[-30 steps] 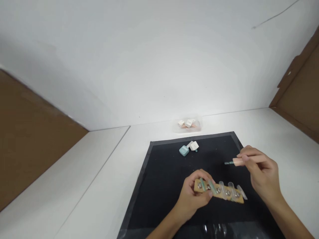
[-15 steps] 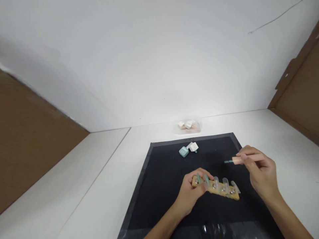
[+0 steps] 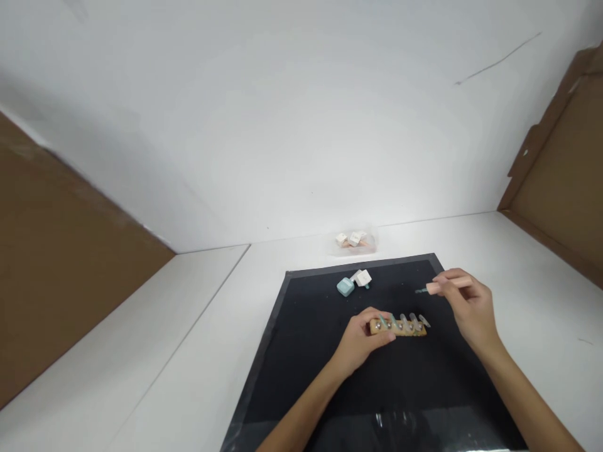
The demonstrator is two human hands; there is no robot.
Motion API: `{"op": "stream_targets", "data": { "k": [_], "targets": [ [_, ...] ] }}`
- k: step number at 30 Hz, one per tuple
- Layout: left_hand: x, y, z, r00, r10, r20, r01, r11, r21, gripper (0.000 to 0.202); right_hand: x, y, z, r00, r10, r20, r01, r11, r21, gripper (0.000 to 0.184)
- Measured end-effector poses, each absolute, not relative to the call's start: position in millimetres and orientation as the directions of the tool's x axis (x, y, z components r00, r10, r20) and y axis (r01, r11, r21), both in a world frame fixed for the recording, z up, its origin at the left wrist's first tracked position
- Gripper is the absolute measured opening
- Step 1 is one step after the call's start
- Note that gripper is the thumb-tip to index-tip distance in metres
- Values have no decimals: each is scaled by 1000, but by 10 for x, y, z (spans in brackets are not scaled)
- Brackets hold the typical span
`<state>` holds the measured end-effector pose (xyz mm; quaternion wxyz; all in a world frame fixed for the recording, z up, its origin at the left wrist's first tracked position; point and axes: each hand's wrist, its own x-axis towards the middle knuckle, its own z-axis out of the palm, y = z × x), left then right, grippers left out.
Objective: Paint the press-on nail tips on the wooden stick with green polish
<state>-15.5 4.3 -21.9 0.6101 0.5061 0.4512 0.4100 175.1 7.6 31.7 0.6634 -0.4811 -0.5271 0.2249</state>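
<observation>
My left hand grips the left end of a small wooden strip that carries several artificial nail tips; two at the left look teal, the others clear. The strip lies low over a black mat. My right hand pinches a peach-coloured brush handle with a teal-tipped brush pointing left, a little above and to the right of the strip. A teal polish bottle stands near the mat's far edge.
A white cube-shaped bottle sits beside the teal one. A clear tray with several small bottles rests on the white table beyond the mat. Brown cardboard panels stand at the left and right.
Both hands moved away from me toward the mat's middle, carrying the strip and brush along; the strip was lowered and levelled. The camera tilted slightly.
</observation>
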Motion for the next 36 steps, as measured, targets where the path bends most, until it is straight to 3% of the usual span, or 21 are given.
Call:
{"op": "stream_targets", "data": {
  "k": [5, 11, 15, 21, 26, 30, 36],
  "targets": [
    [-165, 67, -300, 232, 963, -137, -2, 141, 990, 67, 1788, 81, 276, 345, 816, 464, 194, 422, -886, 23],
    [-244, 36, -302, 259, 966, -23, 344, -70, 936, 85, 1817, 57, 234, 353, 832, 429, 174, 392, -903, 23],
    [-414, -9, -331, 354, 935, 32, 367, -170, 914, 80, 1840, 49, 211, 360, 834, 418, 155, 388, -909, 22],
    [-774, 91, -68, 387, 916, 107, 480, -299, 825, 41, 1857, 57, 203, 381, 833, 400, 126, 382, -916, 21],
    [-706, 441, 150, 367, 911, 187, 602, -386, 699, 45, 1859, 57, 202, 368, 846, 386, 130, 364, -922, 21],
    [-507, 719, 107, 447, 882, 148, 647, -433, 628, 57, 1871, 65, 201, 353, 853, 384, 142, 356, -923, 22],
    [-437, 924, 68, 506, 855, 110, 640, -458, 617, 35, 1877, 99, 197, 335, 848, 410, 158, 379, -912, 23]
  ]
}}
